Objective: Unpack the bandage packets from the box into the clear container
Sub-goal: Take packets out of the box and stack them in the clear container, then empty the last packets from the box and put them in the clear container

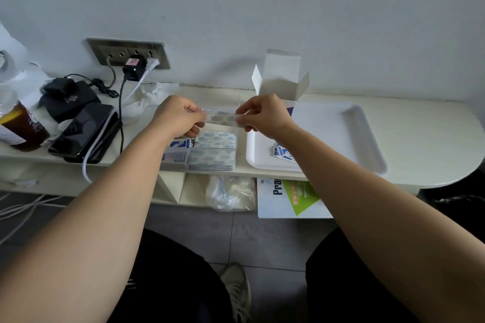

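Pinching a strip of bandage packets (221, 118) at both ends: left hand (178, 118) curled on the left end, right hand (265, 115) gripping the right end with thumb and fingertips. Holding it level and stretched, probably to keep the limp strip flat before laying it down, or to tear it at a seam; cannot tell which. Hovering right over the clear container (225, 101), just below and between the hands, so likely the lowering step.

Already stacked flat under the hands: more bandage packets (212, 157), in neat layers, pale paper with faint blue print. Beside them, under the left wrist, blue-and-white packets (178, 149); unclear whether inside the same container, walls nearly invisible.

Just behind the right hand: box (282, 78), thin white cardboard, standing upright with flaps open, presumably left that way for easy reach. To the right of the right hand: white tray (354, 118), smooth, shallow, rounded corners, with a few loose blue-and-white packets (282, 153) near the right wrist.

Well left of the left hand: black phone (84, 128), glossy, lying flat.

Judged partway done.
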A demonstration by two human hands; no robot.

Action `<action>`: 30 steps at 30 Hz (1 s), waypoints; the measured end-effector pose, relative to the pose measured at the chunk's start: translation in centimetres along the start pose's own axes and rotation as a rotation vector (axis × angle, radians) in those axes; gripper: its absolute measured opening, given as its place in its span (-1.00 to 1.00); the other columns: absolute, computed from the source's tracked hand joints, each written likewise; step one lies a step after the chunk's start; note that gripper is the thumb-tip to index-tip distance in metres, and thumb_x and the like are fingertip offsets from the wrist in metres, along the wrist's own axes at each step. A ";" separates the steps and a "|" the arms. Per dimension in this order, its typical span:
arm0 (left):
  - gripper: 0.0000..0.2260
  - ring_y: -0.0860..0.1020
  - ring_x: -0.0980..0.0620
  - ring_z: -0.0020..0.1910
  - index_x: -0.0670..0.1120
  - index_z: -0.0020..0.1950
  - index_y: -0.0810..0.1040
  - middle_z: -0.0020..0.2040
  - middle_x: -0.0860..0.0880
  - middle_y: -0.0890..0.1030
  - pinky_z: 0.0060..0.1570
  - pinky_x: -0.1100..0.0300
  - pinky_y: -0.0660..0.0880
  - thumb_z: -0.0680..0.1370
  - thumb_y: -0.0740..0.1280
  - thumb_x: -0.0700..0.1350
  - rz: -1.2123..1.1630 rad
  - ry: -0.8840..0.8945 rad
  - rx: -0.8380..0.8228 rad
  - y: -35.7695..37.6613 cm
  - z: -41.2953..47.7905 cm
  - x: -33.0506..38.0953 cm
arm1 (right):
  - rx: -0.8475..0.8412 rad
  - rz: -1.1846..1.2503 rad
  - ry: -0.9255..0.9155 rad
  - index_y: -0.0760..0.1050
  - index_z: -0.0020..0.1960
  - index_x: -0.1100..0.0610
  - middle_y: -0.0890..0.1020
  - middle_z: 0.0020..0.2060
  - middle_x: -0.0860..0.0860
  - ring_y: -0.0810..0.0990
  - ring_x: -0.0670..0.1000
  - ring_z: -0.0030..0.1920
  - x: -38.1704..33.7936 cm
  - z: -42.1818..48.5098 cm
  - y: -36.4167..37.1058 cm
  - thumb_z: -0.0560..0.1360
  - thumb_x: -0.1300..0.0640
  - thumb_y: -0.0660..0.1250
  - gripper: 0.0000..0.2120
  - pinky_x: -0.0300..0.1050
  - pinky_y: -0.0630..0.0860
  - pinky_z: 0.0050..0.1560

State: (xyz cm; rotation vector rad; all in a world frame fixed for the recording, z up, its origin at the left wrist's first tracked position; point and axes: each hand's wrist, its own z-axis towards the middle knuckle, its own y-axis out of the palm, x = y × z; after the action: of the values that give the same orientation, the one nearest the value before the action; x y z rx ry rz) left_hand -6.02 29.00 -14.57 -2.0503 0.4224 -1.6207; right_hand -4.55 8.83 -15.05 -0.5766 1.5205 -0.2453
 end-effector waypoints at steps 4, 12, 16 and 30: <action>-0.94 0.63 -0.03 -0.27 -0.12 -0.08 0.60 -0.19 -0.10 0.67 -0.10 0.06 0.62 0.50 0.42 -0.15 -0.012 -0.014 0.005 -0.5 0.2 -0.5 | 0.018 0.020 0.001 0.63 -0.15 0.12 0.66 -0.39 0.09 0.53 -0.09 -0.42 -0.8 0.2 0.5 0.38 0.26 0.44 -0.91 -0.13 0.52 -0.24; -0.94 0.54 0.04 -0.36 -0.14 -0.08 0.58 -0.23 -0.12 0.61 -0.37 0.27 0.54 0.49 0.43 -0.21 -0.096 -0.077 0.020 -0.7 0.1 -0.6 | 0.036 0.009 -0.018 0.65 -0.07 0.16 0.63 -0.42 0.03 0.52 -0.17 -0.46 -1.1 0.4 1.4 0.40 0.27 0.43 -0.88 -0.43 0.39 -0.41; -0.89 0.55 0.01 -0.36 -0.21 -0.05 0.59 -0.26 -0.13 0.61 -0.33 0.21 0.56 0.47 0.45 -0.22 -0.037 -0.104 0.021 -0.6 0.3 -0.9 | 0.070 -0.010 -0.036 0.66 -0.04 0.17 0.59 -0.41 -0.07 0.49 -0.24 -0.47 -0.8 0.6 1.8 0.42 0.28 0.41 -0.86 -0.48 0.35 -0.42; -0.85 0.60 -0.13 -0.18 -0.12 -0.10 0.68 -0.22 -0.11 0.65 -0.22 0.15 0.48 0.40 0.52 -0.07 0.514 -0.112 0.179 2.0 0.8 -0.5 | -0.007 -0.246 -0.151 0.65 0.03 0.10 0.57 -0.18 -0.05 0.51 -0.10 -0.17 0.1 0.4 1.3 0.47 0.21 0.33 -0.82 -0.32 0.38 -0.15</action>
State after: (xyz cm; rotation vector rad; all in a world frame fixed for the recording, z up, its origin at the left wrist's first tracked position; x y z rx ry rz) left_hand -5.26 27.78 -16.19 -1.7082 0.6724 -1.1837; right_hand -4.41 9.97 -15.85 -0.7721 1.3050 -0.3769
